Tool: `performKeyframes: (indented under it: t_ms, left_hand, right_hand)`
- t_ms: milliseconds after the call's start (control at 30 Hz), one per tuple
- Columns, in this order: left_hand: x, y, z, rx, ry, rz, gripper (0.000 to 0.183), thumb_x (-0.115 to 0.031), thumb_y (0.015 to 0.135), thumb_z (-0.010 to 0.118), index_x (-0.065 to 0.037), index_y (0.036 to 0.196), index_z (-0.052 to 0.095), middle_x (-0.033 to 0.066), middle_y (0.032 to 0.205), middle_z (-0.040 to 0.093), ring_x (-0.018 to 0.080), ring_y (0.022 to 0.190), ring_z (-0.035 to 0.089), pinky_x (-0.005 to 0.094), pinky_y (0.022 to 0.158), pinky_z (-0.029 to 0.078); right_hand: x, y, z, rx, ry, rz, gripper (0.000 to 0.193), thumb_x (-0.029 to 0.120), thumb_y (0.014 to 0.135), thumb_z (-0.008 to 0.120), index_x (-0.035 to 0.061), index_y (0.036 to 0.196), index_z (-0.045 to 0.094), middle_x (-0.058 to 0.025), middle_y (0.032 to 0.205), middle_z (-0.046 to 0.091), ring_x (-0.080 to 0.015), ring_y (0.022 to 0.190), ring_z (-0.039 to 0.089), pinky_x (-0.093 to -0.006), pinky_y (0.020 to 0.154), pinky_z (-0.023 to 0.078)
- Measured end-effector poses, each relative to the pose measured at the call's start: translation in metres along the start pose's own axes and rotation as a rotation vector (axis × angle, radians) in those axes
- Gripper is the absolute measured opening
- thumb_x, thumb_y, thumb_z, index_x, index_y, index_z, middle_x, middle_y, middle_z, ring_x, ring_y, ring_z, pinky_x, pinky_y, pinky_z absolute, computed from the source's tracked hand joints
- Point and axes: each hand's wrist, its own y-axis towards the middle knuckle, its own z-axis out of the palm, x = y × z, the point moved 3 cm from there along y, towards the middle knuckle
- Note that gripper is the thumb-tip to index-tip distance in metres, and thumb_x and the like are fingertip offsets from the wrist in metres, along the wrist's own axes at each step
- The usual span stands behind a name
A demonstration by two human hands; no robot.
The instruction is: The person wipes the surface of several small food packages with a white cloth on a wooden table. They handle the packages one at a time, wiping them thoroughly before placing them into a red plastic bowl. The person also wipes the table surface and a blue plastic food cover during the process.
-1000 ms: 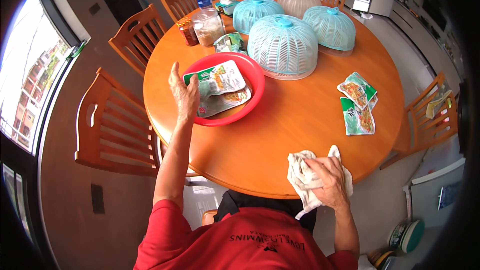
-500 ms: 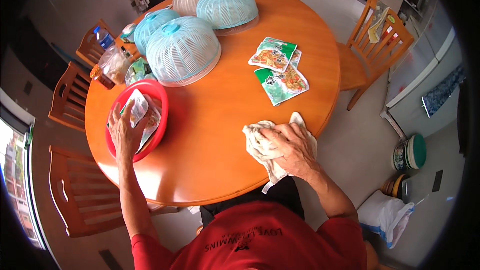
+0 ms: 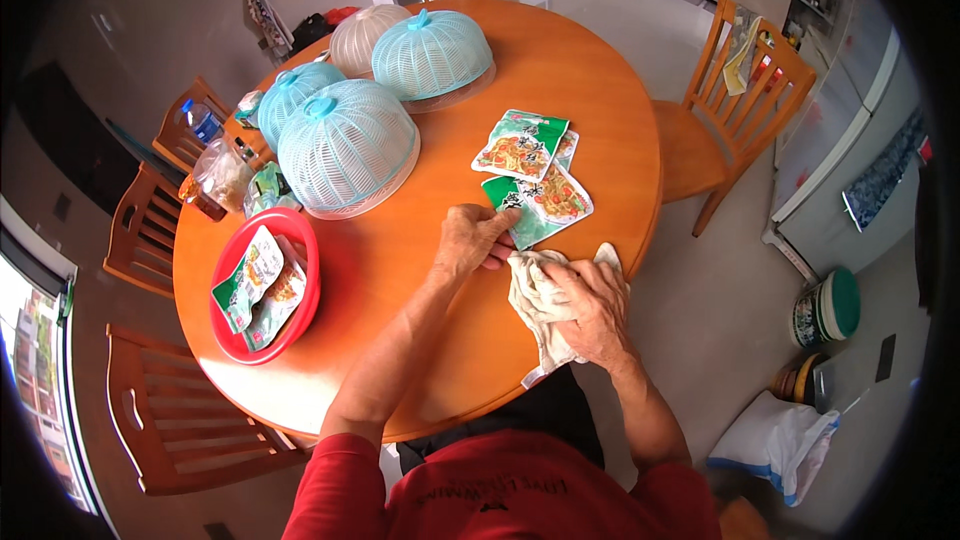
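Head view: left hand touches dark-lettered packet.

I see the left arm slanting up and rightward from the lower edge of the frame, the left hand near the centre with its thumb stretched forward and its fingers lower down. The right arm leans up and leftward; the right hand is palm down right of centre, fingers bent, just beside the left.
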Motion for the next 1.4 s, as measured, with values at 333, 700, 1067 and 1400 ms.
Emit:
performKeyframes:
  t_ms: [333, 700, 1067, 1400]
  left_hand:
    - [0.019, -0.035, -0.031, 0.058, -0.137, -0.058, 0.021, -0.019, 0.088, 0.073, 0.000, 0.085, 0.064, 0.0061, 0.066, 0.065, 0.0115, 0.050, 0.061, 0.0233, 0.047, 0.053]
    - [0.063, -0.133, -0.100, -0.020, -0.203, -0.056, 0.020, -0.016, 0.090, 0.070, 0.003, 0.094, 0.067, 0.0063, 0.076, 0.068, 0.0109, 0.061, 0.064, 0.0223, 0.053, 0.054]
    - [0.065, -0.129, -0.095, 0.050, -0.240, -0.075, 0.018, -0.008, 0.088, 0.070, 0.007, 0.098, 0.066, 0.0095, 0.082, 0.070, 0.0128, 0.067, 0.065, 0.0237, 0.054, 0.055]
    - [0.063, -0.124, -0.095, 0.053, -0.269, -0.059, 0.017, -0.005, 0.088, 0.068, 0.006, 0.102, 0.068, 0.0088, 0.083, 0.070, 0.0127, 0.068, 0.066, 0.0228, 0.053, 0.055]
  right_hand:
    - [-0.002, -0.001, 0.001, -0.039, 0.037, -0.025, 0.049, 0.009, 0.066, 0.071, 0.0141, 0.115, 0.066, -0.0033, 0.101, 0.062, -0.0273, 0.091, 0.057, -0.0416, 0.081, 0.044]
    - [0.031, 0.026, 0.012, -0.116, 0.675, 0.148, 0.054, 0.005, 0.087, 0.065, 0.0030, 0.138, 0.049, -0.0130, 0.119, 0.064, -0.0241, 0.108, 0.063, -0.0340, 0.090, 0.052]
    - [0.064, 0.073, 0.102, 0.292, 0.037, -0.057, 0.035, 0.022, 0.079, 0.068, 0.0143, 0.114, 0.066, -0.0065, 0.108, 0.057, -0.0288, 0.105, 0.052, -0.0476, 0.088, 0.040]
    - [0.073, 0.070, 0.102, 0.193, 0.185, -0.246, 0.040, 0.015, 0.078, 0.066, 0.0171, 0.118, 0.066, -0.0051, 0.107, 0.060, -0.0281, 0.099, 0.054, -0.0447, 0.087, 0.041]
